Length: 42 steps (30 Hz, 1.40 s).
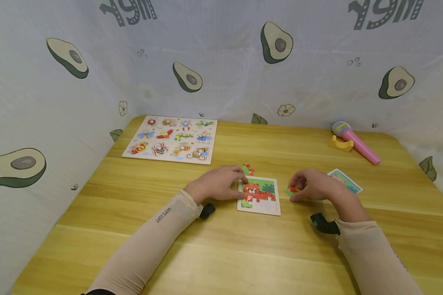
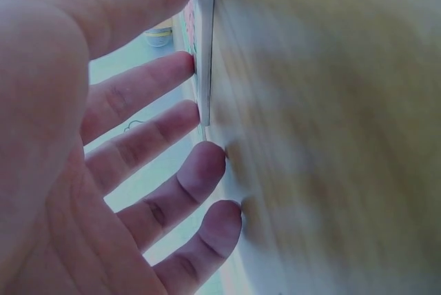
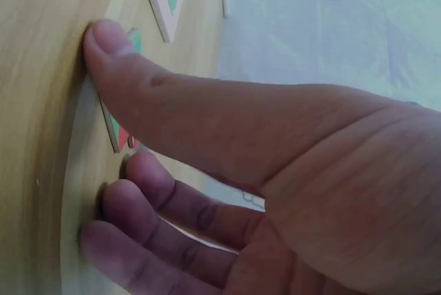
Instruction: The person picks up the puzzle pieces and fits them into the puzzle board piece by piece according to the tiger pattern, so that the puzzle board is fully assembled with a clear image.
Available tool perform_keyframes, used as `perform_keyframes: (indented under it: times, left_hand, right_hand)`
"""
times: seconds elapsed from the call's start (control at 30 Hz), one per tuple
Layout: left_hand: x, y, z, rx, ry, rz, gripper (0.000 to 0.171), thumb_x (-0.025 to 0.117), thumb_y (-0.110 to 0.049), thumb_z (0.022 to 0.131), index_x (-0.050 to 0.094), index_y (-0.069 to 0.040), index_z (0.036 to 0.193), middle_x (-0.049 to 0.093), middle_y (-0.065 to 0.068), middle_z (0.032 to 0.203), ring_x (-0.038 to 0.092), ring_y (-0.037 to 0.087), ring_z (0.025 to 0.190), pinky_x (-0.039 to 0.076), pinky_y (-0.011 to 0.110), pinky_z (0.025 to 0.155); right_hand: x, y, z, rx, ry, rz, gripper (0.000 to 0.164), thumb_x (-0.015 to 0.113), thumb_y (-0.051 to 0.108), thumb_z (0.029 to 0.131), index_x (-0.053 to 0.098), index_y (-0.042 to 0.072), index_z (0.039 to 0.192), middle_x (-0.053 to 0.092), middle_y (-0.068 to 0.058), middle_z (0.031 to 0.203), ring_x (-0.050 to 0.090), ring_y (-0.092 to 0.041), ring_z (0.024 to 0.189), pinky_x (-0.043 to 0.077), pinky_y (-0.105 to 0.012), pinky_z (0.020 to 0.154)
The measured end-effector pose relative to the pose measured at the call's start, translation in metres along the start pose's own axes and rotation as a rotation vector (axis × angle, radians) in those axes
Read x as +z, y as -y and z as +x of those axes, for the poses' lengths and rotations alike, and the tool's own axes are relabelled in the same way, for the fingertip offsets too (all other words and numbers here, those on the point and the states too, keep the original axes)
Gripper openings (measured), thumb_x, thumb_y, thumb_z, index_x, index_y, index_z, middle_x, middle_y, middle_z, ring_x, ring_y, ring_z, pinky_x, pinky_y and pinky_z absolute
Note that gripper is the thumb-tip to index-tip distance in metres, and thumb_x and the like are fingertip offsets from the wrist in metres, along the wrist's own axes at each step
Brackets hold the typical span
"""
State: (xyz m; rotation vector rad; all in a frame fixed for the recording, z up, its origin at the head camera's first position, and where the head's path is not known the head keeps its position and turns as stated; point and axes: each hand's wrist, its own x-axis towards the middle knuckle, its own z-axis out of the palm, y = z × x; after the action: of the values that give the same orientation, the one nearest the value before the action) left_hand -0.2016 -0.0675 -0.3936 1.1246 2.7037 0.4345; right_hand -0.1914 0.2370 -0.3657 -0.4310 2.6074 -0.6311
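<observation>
A square tiger puzzle board [image 1: 259, 211] lies on the table, partly filled with pieces, its lower right part bare. My left hand [image 1: 221, 183] rests at its left side, thumb and forefinger touching the edge; in the left wrist view the board edge [image 2: 204, 47] meets fairly straight fingers. To the right of the board, my right hand [image 1: 313, 186] pinches a green and orange puzzle piece [image 1: 291, 191] between thumb and fingers, low at the table. The right wrist view shows that piece [image 3: 116, 129] partly hidden behind the thumb. Another loose puzzle piece [image 1: 248, 169] lies just beyond the board.
At the back left lies an insect peg puzzle board [image 1: 170, 139]. A pink toy microphone [image 1: 361, 146] and a yellow curved block [image 1: 341, 144] are at the back right. A picture card or puzzle part [image 1: 348, 180] lies beyond the right wrist. Patterned cloth hangs behind the table.
</observation>
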Motion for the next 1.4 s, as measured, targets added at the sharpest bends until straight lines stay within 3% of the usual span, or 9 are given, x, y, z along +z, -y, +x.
perform_keyframes:
  times: [0.23,0.43,0.67,0.93,1.13,1.4]
  left_hand:
    - [0.000,-0.001,-0.001,-0.006,0.004,-0.004,0.043,0.070,-0.046,0.094,0.068,-0.021,0.129,0.053,-0.003,0.138,0.050,0.017,0.127,0.042,0.035,0.104]
    - [0.000,-0.001,0.000,-0.008,0.012,-0.004,0.042,0.069,-0.045,0.095,0.067,-0.021,0.130,0.052,-0.002,0.139,0.049,0.018,0.129,0.041,0.034,0.106]
    - [-0.004,-0.002,-0.003,-0.013,0.015,-0.027,0.043,0.069,-0.045,0.095,0.067,-0.020,0.130,0.051,-0.001,0.141,0.049,0.019,0.130,0.040,0.036,0.107]
    - [-0.002,-0.002,-0.003,-0.017,0.011,-0.045,0.042,0.070,-0.046,0.094,0.067,-0.022,0.129,0.051,-0.002,0.140,0.049,0.018,0.129,0.041,0.037,0.105]
    - [-0.001,-0.001,-0.003,-0.022,0.015,-0.046,0.043,0.069,-0.047,0.094,0.066,-0.023,0.130,0.051,-0.003,0.141,0.048,0.018,0.130,0.041,0.038,0.105]
    - [-0.001,0.000,-0.003,-0.011,0.010,-0.047,0.043,0.069,-0.047,0.094,0.066,-0.023,0.130,0.051,-0.002,0.141,0.049,0.019,0.130,0.042,0.038,0.105]
  right_hand:
    - [0.002,0.001,0.000,-0.045,0.016,0.004,0.032,0.084,0.019,0.084,0.064,0.004,0.105,0.056,-0.006,0.090,0.052,-0.023,0.083,0.045,-0.037,0.073]
    - [0.002,0.001,-0.001,-0.051,0.030,-0.008,0.035,0.084,0.019,0.084,0.062,0.005,0.107,0.052,-0.005,0.088,0.051,-0.021,0.081,0.044,-0.037,0.071]
    - [-0.003,0.003,-0.002,-0.051,-0.005,0.008,0.045,0.087,0.023,0.080,0.063,0.000,0.110,0.058,-0.005,0.090,0.054,-0.020,0.080,0.046,-0.035,0.071]
    - [-0.006,0.004,-0.006,-0.052,-0.030,0.019,0.044,0.088,0.022,0.076,0.071,-0.002,0.109,0.065,-0.003,0.095,0.058,-0.018,0.085,0.049,-0.036,0.074]
    - [-0.005,0.013,-0.006,-0.103,-0.033,0.037,0.043,0.088,0.023,0.078,0.072,0.001,0.111,0.065,-0.001,0.093,0.057,-0.018,0.081,0.050,-0.034,0.071]
    - [0.000,0.029,-0.006,-0.202,0.032,0.064,0.039,0.089,0.021,0.077,0.074,0.005,0.109,0.066,0.001,0.087,0.058,-0.017,0.077,0.050,-0.031,0.066]
